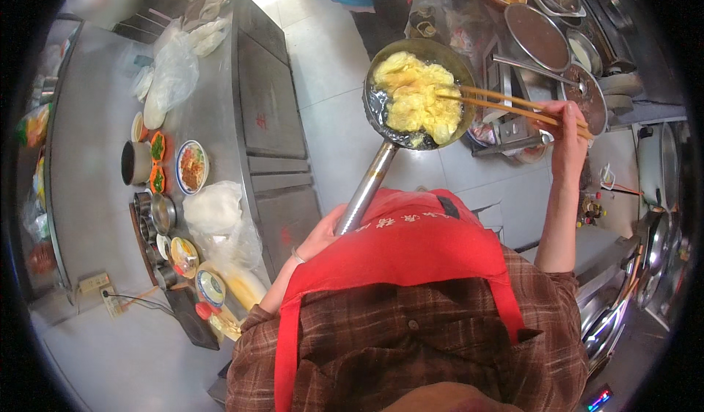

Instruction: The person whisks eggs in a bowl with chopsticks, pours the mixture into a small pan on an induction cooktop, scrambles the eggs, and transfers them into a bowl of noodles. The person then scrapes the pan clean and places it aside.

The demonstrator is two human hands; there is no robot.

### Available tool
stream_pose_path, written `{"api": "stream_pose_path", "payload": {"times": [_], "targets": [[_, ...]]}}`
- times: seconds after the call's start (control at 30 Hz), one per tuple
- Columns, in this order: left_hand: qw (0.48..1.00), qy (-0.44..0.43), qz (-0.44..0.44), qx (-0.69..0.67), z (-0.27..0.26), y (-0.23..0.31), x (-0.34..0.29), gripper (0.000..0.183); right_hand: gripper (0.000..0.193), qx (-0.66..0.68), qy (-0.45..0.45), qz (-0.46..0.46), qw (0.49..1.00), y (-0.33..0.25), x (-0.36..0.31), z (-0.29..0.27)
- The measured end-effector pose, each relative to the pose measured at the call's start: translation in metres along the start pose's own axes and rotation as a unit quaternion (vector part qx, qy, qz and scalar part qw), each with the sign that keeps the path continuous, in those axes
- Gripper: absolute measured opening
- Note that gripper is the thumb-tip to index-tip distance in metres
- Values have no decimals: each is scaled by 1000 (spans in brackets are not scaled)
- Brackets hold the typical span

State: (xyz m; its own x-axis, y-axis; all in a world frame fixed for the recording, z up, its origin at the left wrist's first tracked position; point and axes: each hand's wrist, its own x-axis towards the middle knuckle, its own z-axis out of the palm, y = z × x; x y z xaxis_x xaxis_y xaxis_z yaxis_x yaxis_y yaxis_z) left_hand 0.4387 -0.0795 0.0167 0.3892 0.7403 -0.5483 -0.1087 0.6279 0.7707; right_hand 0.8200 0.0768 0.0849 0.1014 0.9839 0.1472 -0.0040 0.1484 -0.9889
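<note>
My left hand (321, 236) is closed around the metal handle of a frying pan (371, 176), low beside my red apron. The pan is held out in front of me above the floor. In it lies a yellow mass of cooked egg (418, 100), with shiny oil showing at the left side. My right hand (566, 124) grips a pair of long wooden chopsticks (506, 102). Their tips reach over the pan's right rim and touch the egg.
On the left, a steel counter (213, 104) bears a patterned bowl of food (192, 168), plastic bags (176, 67) and several small bowls. At the right stand pans of sauce (537, 36) with a ladle (539, 69). Beyond the pan, a person (378, 5) stands near the far end.
</note>
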Motion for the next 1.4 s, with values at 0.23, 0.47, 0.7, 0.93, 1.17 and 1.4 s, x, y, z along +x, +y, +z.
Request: {"api": "stream_pose_path", "payload": {"times": [0.23, 0.47, 0.7, 0.93, 1.17, 1.4], "targets": [[999, 1, 18, -37, 23, -22, 11, 61, 32, 7, -95, 27, 995, 26, 30, 39], [999, -6, 27, -36, 24, -16, 20, 62, 29, 36, -73, 11, 997, 63, 52, 58], [1000, -4, -4, -21, 3, 11, 52, 59, 31, 179, 64, 102, 976, 80, 80, 46], [1000, -12, 13, 19, -27, 36, 89, 58, 28, 277, 114, 89, 950, 68, 111, 34], [998, -14, 2, 64, -52, 43, 107, 58, 24, 317, 99, 90, 939, 55, 130, 41], [998, -10, -1, 59, -54, 43, 114, 59, 25, 357, 91, 121, 922, 68, 150, 28]]}}
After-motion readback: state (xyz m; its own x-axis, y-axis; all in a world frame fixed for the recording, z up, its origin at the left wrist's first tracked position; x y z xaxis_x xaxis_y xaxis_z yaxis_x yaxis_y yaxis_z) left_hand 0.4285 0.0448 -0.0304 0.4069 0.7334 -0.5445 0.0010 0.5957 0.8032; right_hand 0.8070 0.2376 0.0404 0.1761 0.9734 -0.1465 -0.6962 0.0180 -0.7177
